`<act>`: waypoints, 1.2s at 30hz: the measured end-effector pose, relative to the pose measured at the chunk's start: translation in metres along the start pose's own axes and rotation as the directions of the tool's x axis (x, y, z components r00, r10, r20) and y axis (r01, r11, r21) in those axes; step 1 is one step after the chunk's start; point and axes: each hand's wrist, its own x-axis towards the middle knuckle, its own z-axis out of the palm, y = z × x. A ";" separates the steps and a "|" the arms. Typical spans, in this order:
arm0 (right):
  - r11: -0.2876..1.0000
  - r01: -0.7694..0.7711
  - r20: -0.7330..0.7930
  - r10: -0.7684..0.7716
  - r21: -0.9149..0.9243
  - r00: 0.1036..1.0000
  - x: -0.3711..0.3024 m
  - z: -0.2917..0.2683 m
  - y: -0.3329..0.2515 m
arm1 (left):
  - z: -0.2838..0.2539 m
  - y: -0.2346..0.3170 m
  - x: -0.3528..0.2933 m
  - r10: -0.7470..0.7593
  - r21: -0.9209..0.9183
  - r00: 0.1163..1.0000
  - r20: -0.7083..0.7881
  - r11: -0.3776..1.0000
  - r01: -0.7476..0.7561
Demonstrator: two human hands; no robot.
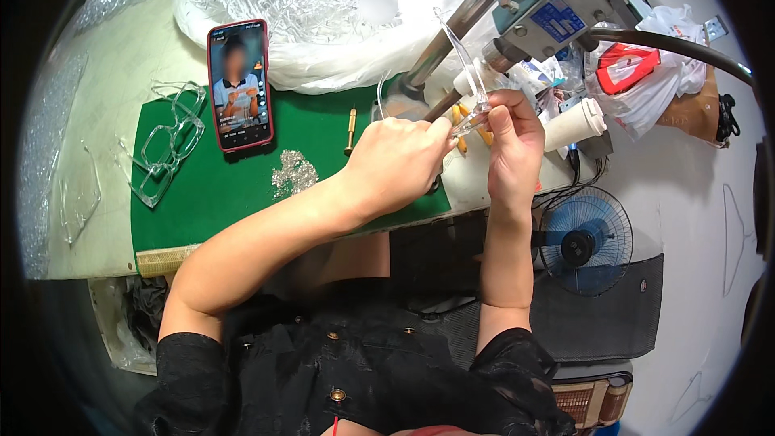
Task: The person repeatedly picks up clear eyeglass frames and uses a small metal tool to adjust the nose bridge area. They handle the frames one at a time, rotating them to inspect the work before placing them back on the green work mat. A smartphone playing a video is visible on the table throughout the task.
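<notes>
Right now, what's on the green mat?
Silvery bits, a brass-coloured tool, clear frames and a phone, the last two partly off the mat. Anything beneath the left hand and forearm is hidden.

Pale table point(153, 48) with green mat point(190, 214), phone point(240, 85), silvery bits point(295, 173), clear frames point(172, 145), filled bag point(323, 64).

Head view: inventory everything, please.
held frame: one, clear, upper centre
mat: one, green, on pale table
other frames: count unclear, clear, left
phone: one, red, mat's far edge
small bits: many, silver, on mat
tool: one, brass, on mat
sack: one, white, beyond phone
machine: one, green, upper right
cup: one, white, right side
fan: one, blue, lower right
clutter: uncounted, mixed, far right
sleeves: two, black, lower edge
left hand, right hand: one each, bare, on held frame
</notes>
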 end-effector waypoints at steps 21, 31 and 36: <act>0.636 0.746 0.053 -0.767 0.196 0.640 0.045 -0.028 -0.084 | 0.035 -0.003 0.026 -0.043 -0.050 0.995 -0.094 0.998 0.038; 0.726 0.625 -0.181 -0.682 -0.288 0.709 0.057 0.002 -0.111 | 0.019 -0.013 0.020 -0.042 -0.060 0.998 -0.057 0.997 0.038; 0.853 0.444 -0.264 -0.511 -0.275 0.818 -0.007 0.018 0.007 | -0.060 -0.034 -0.085 -0.157 -0.484 0.982 -0.108 0.871 0.086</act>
